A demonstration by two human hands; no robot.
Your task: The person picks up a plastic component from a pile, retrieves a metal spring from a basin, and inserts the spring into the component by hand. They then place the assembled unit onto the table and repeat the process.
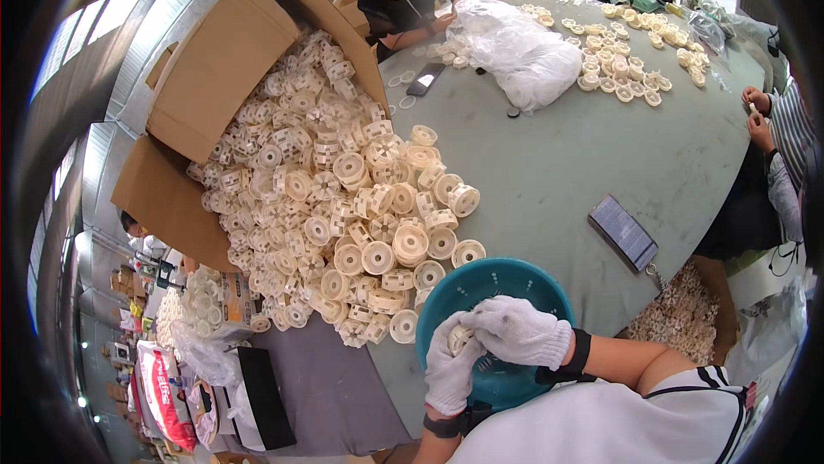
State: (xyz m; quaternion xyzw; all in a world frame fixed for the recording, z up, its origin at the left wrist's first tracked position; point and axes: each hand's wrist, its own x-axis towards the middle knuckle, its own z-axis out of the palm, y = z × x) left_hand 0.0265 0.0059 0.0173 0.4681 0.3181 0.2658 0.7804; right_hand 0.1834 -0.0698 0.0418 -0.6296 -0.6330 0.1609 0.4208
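Over a teal plastic basin [438, 292], my two white-gloved hands meet around a small cream plastic wheel-shaped part [460, 340]. My left hand [450, 369] is closed around it from the left. The fingers of my right hand [522, 331] are bent and pressed against the part's right side; whether they pinch a smaller piece is hidden. Small bits lie in the basin, mostly covered by my hands. Just left of the basin spreads a big heap of similar cream plastic wheels [378, 256].
An open cardboard box [225, 69] spills the heap onto the green table [524, 181]. A phone [625, 232] lies to the right, another phone [426, 79] farther back. Beyond are a white plastic bag [524, 52] and more wheels [620, 65]. Other people work around the table.
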